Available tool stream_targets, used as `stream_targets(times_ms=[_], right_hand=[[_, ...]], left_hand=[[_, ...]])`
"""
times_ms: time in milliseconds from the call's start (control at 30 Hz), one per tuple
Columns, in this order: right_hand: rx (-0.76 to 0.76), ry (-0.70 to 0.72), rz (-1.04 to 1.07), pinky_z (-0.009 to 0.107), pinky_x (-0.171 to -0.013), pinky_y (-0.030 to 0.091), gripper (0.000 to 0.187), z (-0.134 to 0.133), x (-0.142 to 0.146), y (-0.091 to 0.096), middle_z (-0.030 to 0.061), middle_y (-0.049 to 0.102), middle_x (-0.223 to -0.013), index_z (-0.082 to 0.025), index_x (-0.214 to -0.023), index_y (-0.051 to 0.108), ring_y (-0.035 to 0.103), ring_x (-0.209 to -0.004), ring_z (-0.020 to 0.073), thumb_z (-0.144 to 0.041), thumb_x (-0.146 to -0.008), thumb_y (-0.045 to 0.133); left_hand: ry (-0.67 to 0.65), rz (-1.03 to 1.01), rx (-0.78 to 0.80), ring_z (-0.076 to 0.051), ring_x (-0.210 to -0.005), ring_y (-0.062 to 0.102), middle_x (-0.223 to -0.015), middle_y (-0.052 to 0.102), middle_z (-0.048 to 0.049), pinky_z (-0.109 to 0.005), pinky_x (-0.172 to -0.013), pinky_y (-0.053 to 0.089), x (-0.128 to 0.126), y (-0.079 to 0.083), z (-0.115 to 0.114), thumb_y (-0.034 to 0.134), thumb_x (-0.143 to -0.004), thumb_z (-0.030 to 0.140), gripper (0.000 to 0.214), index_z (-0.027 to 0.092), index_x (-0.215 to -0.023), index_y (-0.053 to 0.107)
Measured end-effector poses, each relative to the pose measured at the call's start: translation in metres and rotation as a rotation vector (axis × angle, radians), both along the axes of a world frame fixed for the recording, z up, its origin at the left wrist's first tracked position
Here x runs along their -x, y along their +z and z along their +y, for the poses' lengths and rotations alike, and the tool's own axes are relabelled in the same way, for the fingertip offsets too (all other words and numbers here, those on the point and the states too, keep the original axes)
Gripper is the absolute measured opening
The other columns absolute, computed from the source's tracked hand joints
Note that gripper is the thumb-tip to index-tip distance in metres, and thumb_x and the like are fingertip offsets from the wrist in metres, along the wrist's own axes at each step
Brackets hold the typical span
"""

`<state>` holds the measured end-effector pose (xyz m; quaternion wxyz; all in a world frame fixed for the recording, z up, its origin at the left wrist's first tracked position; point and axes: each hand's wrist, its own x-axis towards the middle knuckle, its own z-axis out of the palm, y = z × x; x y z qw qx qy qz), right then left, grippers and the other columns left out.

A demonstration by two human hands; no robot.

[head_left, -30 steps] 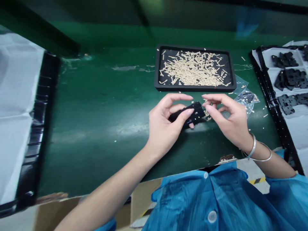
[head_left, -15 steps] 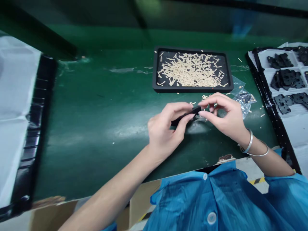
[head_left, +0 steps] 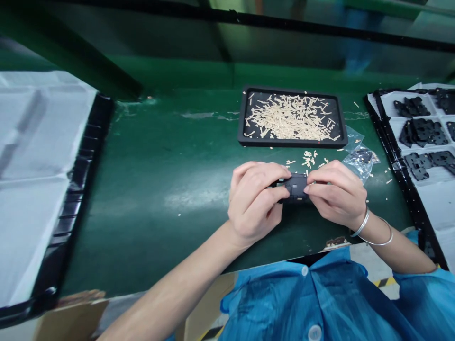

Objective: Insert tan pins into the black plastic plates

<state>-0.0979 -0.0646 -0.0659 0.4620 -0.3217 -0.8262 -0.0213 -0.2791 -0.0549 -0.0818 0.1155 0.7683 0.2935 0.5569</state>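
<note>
Between my two hands is a small black plastic part (head_left: 297, 186), its flat face turned up toward me. My left hand (head_left: 258, 199) is closed on its left end, with the thumb and fingers along the edges. At the right end, the fingertips of my right hand (head_left: 336, 193) pinch the part's edge; whether they also hold a small strip is too fine to tell. Just beyond the hands, several loose cream strips (head_left: 308, 159) lie on the green table (head_left: 159, 156). A black tray (head_left: 291, 143) heaped with cream strips (head_left: 291, 116) stands farther back.
A clear plastic bag (head_left: 359, 158) lies right of the tray. At the right, a black-edged box (head_left: 432, 189) with white dividers holds several black plastic parts (head_left: 424, 131). A white-lined box (head_left: 39, 156) stands at the left. A green post (head_left: 106, 66) rises at the back left.
The black part has turned from edge-on to face-up. My right hand has come in from just off its end and now grips it. The whole view has shifted slightly.
</note>
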Motion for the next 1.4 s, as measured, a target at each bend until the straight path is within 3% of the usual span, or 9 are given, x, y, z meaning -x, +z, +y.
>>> stream_targets(times_ms=[233,400,800,967,1100,1167,1267,1400], right_hand=[[0.008,0.0,-0.01,0.028,-0.059,0.052,0.018,-0.001,0.0,0.0,0.0037,0.068,-0.075,-0.02,-0.08,0.058,0.057,-0.068,0.0143,-0.001,-0.08,0.061],[0.017,-0.01,-0.002,0.028,-0.059,0.053,0.02,-0.002,0.0,-0.001,0.0032,0.069,-0.076,-0.021,-0.081,0.058,0.059,-0.069,0.0148,-0.001,-0.079,0.062],[0.019,0.02,0.025,0.028,-0.058,0.052,0.02,0.001,0.003,-0.005,0.0033,0.069,-0.074,-0.021,-0.08,0.055,0.057,-0.067,0.0148,-0.002,-0.081,0.057],[0.058,0.05,0.051,0.028,-0.06,0.051,0.02,0.0,0.005,-0.005,0.0033,0.068,-0.073,-0.02,-0.081,0.057,0.058,-0.067,0.0143,-0.001,-0.08,0.059],[0.284,0.027,0.167,0.027,-0.059,0.049,0.013,-0.001,0.007,-0.004,0.0006,0.064,-0.07,-0.02,-0.079,0.058,0.057,-0.065,0.0123,-0.009,-0.082,0.064],[0.504,0.006,0.267,0.024,-0.054,0.046,0.011,-0.001,0.009,-0.004,-0.0007,0.062,-0.07,-0.019,-0.077,0.058,0.053,-0.062,0.0105,-0.016,-0.081,0.068],[0.822,0.023,0.452,0.021,-0.05,0.043,0.011,0.0,0.01,-0.005,-0.002,0.062,-0.069,-0.019,-0.077,0.06,0.052,-0.057,0.0085,-0.023,-0.079,0.07],[1.096,0.065,0.613,0.021,-0.052,0.043,0.017,0.003,0.01,-0.004,-0.0013,0.063,-0.069,-0.019,-0.076,0.059,0.058,-0.06,0.0091,-0.03,-0.075,0.072]], left_hand=[[0.098,0.096,-0.218,-0.016,-0.078,0.07,-0.082,0.071,-0.0026,-0.032,-0.072,0.053,-0.003,0.002,0.006,0.053,-0.075,-0.002,0.022,0.02,-0.072,0.05],[0.09,0.128,-0.247,-0.017,-0.077,0.07,-0.08,0.07,-0.0053,-0.032,-0.07,0.054,-0.003,0.003,0.007,0.055,-0.074,-0.001,0.021,0.018,-0.073,0.049],[-0.102,0.117,-0.125,-0.019,-0.075,0.069,-0.079,0.07,-0.0086,-0.033,-0.068,0.058,-0.002,0.003,0.004,0.068,-0.08,0.015,0.019,0.019,-0.08,0.049],[-0.158,0.049,-0.073,-0.017,-0.074,0.068,-0.078,0.068,-0.0078,-0.029,-0.064,0.057,-0.004,-0.001,0.005,0.066,-0.08,0.01,0.018,0.018,-0.079,0.05],[-0.155,-0.055,0.123,-0.011,-0.063,0.064,-0.071,0.066,-0.003,-0.02,-0.057,0.053,-0.006,0.0,0.002,0.065,-0.08,0.005,0.018,0.017,-0.076,0.052],[-0.176,-0.129,0.357,-0.009,-0.056,0.062,-0.068,0.064,-0.0004,-0.018,-0.05,0.05,-0.007,0.001,0.001,0.063,-0.084,0.01,0.016,0.017,-0.073,0.053],[-0.315,-0.285,0.755,-0.01,-0.047,0.061,-0.062,0.06,0.0018,-0.018,-0.041,0.046,-0.008,0.002,0.002,0.06,-0.089,0.025,0.02,0.018,-0.072,0.053],[-0.457,-0.43,1.044,-0.011,-0.04,0.06,-0.054,0.06,0.0031,-0.017,-0.035,0.04,-0.007,0.001,0.007,0.06,-0.09,0.038,0.028,0.019,-0.072,0.05]])
